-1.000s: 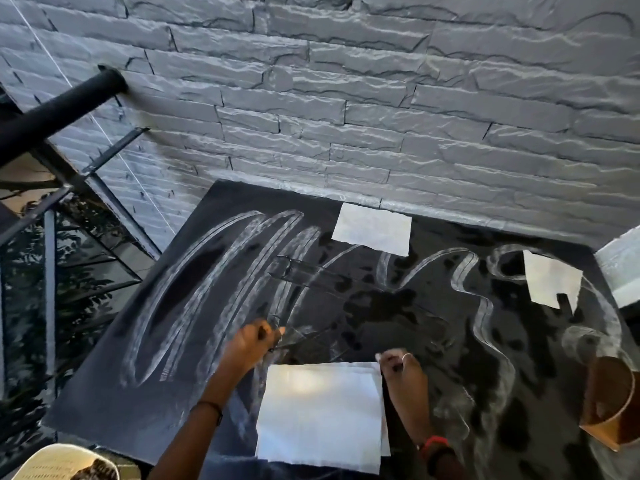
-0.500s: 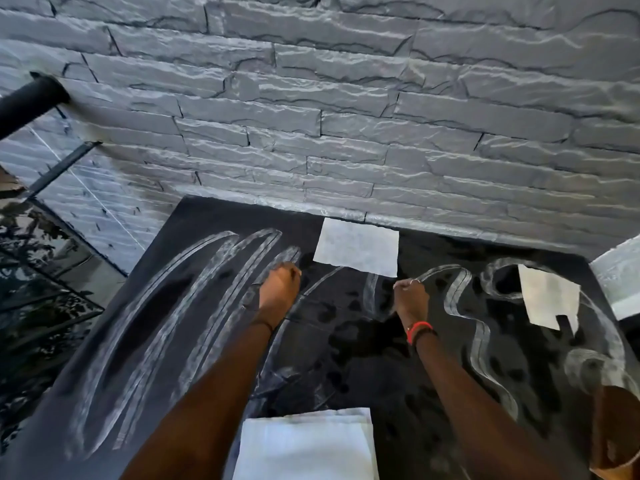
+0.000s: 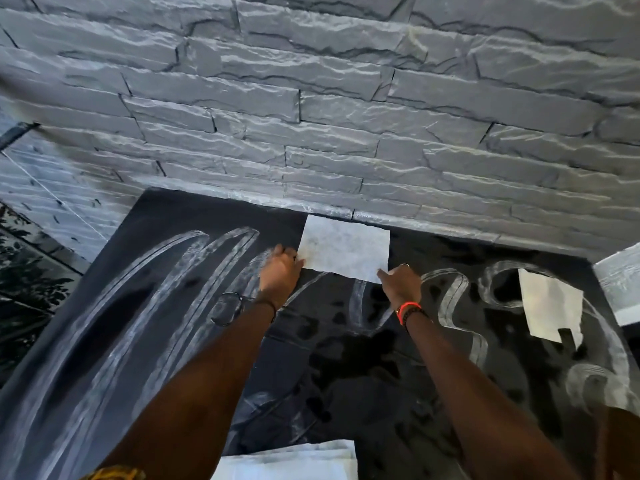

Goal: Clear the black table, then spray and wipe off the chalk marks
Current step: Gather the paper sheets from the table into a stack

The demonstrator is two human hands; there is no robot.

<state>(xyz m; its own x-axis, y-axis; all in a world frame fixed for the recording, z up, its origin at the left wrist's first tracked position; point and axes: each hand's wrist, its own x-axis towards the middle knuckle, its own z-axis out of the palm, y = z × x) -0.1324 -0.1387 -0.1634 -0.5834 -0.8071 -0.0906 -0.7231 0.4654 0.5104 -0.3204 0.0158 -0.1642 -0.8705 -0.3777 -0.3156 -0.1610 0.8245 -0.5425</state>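
Head view showed me the clearing step in hand: chalk (image 3: 166,289) lay in broad strokes across the table (image 3: 166,209), so by my reckoning spraying and wiping were not yet due.

My left hand (image 3: 280,268) and right hand (image 3: 400,284) were both at the sheet (image 3: 344,247), which lay flat at the table's far edge against the wall (image 3: 311,133). The left fingers were curled at its near left corner and the right fingers at its near right corner. Each looked pinched on the paper's edge, though I could not see either thumb beneath it.

I judged the next move to be lifting the sheet clear without tearing it or dragging it through the chalk, then perhaps setting it on the stack (image 3: 287,459) at the near edge. A second sheet (image 3: 550,306) lay well apart to the right, over a chalk loop, not yet collected.
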